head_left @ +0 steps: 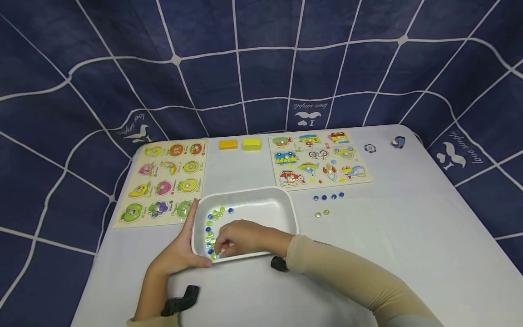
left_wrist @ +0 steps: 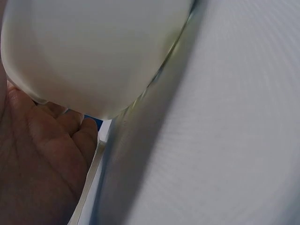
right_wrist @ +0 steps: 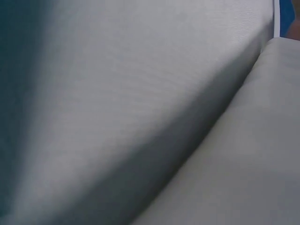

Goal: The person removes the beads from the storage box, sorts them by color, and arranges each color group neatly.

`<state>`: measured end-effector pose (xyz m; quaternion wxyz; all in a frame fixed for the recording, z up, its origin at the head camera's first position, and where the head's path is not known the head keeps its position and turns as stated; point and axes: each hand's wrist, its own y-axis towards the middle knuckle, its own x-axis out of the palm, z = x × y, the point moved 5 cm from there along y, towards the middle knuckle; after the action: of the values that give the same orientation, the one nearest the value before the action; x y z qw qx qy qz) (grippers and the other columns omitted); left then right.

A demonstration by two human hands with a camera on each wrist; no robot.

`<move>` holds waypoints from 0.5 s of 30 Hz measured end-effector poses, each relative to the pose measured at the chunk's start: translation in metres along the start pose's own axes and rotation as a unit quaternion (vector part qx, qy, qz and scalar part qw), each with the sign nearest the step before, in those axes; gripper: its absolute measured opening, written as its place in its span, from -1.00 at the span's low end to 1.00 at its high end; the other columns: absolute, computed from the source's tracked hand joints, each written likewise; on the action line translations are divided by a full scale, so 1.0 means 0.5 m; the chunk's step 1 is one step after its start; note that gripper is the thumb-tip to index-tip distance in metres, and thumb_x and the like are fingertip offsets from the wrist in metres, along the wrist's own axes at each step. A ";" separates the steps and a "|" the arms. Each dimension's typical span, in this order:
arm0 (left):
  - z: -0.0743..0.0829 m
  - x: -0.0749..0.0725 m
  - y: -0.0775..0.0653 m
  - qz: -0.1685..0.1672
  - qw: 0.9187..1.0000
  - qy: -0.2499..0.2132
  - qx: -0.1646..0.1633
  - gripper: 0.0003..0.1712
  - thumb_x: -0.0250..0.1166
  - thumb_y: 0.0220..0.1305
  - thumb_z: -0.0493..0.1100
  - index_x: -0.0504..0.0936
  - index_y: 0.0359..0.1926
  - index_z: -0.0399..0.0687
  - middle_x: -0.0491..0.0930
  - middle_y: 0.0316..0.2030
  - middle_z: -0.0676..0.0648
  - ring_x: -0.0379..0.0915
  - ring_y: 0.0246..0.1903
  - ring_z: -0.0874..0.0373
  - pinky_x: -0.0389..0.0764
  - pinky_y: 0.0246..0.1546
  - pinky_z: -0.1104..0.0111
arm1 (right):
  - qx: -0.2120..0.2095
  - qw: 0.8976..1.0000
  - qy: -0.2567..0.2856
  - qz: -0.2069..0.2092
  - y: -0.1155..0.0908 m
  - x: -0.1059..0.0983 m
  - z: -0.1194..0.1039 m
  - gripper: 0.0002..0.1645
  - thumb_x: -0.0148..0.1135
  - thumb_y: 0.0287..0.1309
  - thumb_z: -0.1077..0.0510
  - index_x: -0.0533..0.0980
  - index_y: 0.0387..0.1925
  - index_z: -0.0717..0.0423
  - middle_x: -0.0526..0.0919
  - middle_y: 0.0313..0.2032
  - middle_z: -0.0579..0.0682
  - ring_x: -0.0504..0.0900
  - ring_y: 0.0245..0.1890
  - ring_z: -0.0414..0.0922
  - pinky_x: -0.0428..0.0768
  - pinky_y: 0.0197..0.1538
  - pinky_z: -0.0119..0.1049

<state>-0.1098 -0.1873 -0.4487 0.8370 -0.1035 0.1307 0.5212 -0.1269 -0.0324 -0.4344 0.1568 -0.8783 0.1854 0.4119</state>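
Note:
A white tray [head_left: 261,196] holds green and blue glass beads [head_left: 209,223], gathered along its left side. My left hand [head_left: 180,254] holds the tray's near left corner, thumb at the front rim and fingers along the left wall. In the left wrist view, the palm and fingers [left_wrist: 47,145] lie against the pale tray wall [left_wrist: 93,56]. Inside the tray, my right hand [head_left: 243,237] has its fingers curled down at the near left corner. Thumb and forefinger pinch at a light blue bead, partly hidden by the fingertips. The right wrist view shows only sleeve [right_wrist: 234,154] and white cloth.
A fruit puzzle board [head_left: 163,175] lies left of the tray; a vehicle puzzle board [head_left: 302,163] lies behind it to the right. Orange [head_left: 228,144] and yellow blocks [head_left: 251,144] stand at the back. Several blue beads [head_left: 324,197] and two green beads [head_left: 318,215] lie right of the tray.

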 end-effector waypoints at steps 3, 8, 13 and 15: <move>0.001 0.000 0.001 0.000 1.000 0.005 -0.002 0.70 0.64 -0.44 -0.28 -0.49 0.44 0.43 -0.34 0.50 0.04 -0.13 0.43 -0.13 0.20 0.18 0.66 | -0.010 1.000 -0.002 -0.003 0.001 0.000 -0.002 -0.87 0.34 0.08 0.02 0.67 -0.28 -0.17 0.51 -0.47 -0.32 0.38 -0.44 -0.45 0.36 -0.33 -0.67; 0.003 -0.001 0.002 0.000 1.000 0.004 -0.006 0.70 0.63 -0.45 -0.28 -0.49 0.44 0.44 -0.35 0.50 0.10 -0.18 0.44 -0.10 0.16 0.18 0.70 | -0.012 1.000 -0.006 -0.013 0.003 0.003 -0.002 -0.88 0.30 0.12 0.02 0.65 -0.27 -0.13 0.52 -0.48 -0.31 0.37 -0.46 -0.43 0.35 -0.35 -0.65; 0.007 0.000 0.002 -0.001 1.000 -0.002 -0.005 0.70 0.64 -0.43 -0.28 -0.50 0.44 0.43 -0.35 0.50 0.09 -0.19 0.44 -0.13 0.18 0.19 0.67 | 0.021 1.000 -0.019 0.004 -0.007 -0.006 0.003 -0.86 0.14 0.26 -0.02 0.56 -0.21 -0.13 0.50 -0.38 -0.32 0.41 -0.38 -0.42 0.40 -0.25 -0.62; 0.009 0.001 0.002 -0.001 1.000 -0.003 -0.004 0.70 0.64 -0.43 -0.27 -0.51 0.44 0.42 -0.36 0.50 0.07 -0.18 0.45 -0.14 0.20 0.19 0.65 | 0.031 0.999 -0.016 0.033 -0.019 -0.020 0.002 -0.82 0.07 0.31 -0.04 0.52 -0.15 -0.14 0.49 -0.30 -0.32 0.42 -0.33 -0.42 0.42 -0.18 -0.61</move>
<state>-0.1098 -0.1851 -0.4448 0.8377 -0.1057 0.1259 0.5208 -0.1293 -0.0216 -0.4260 0.1733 -0.8594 0.2248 0.4253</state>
